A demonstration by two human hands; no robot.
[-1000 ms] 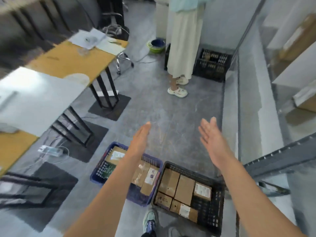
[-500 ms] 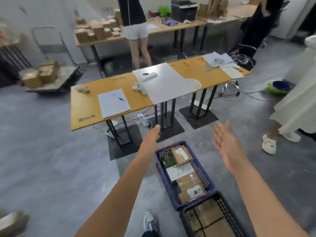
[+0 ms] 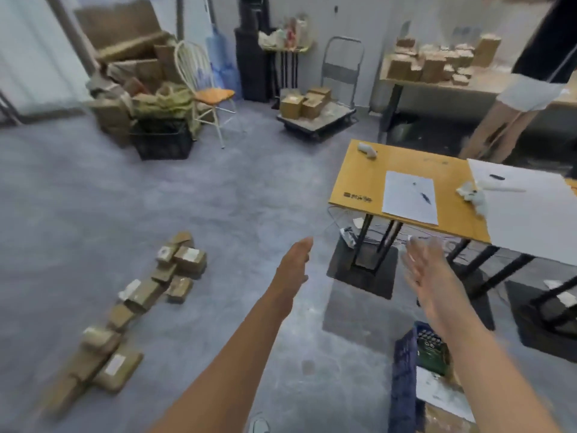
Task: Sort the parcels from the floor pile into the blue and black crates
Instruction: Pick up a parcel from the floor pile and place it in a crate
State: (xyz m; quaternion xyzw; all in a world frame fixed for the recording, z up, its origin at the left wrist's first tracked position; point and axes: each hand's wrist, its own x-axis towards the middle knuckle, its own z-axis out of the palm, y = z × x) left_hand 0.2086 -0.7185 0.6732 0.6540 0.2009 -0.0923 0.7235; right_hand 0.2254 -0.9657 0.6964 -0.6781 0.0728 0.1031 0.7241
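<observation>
A loose row of brown cardboard parcels (image 3: pixel 137 304) lies on the grey floor at the left, running from the lower left up toward the middle. The blue crate (image 3: pixel 402 382) shows at the bottom right, partly under my right forearm, with parcels and a white sheet inside. The black crate used for sorting is out of view. My left hand (image 3: pixel 293 264) is stretched forward in the air with straight fingers and holds nothing. My right hand (image 3: pixel 427 273) is also held out flat and empty, blurred by motion, above the blue crate.
A yellow table (image 3: pixel 406 189) on black legs with papers stands at the right. A chair (image 3: pixel 206 92), a black crate (image 3: pixel 162 139), piled cardboard and a loaded cart (image 3: pixel 315 117) sit at the back. A person (image 3: pixel 524 89) stands at far right. My shoe (image 3: pixel 259 425) shows below.
The view has swung left: the crates slid to the bottom right and the black one left the frame, while the floor pile came into view. Both hands stay out in front, empty.
</observation>
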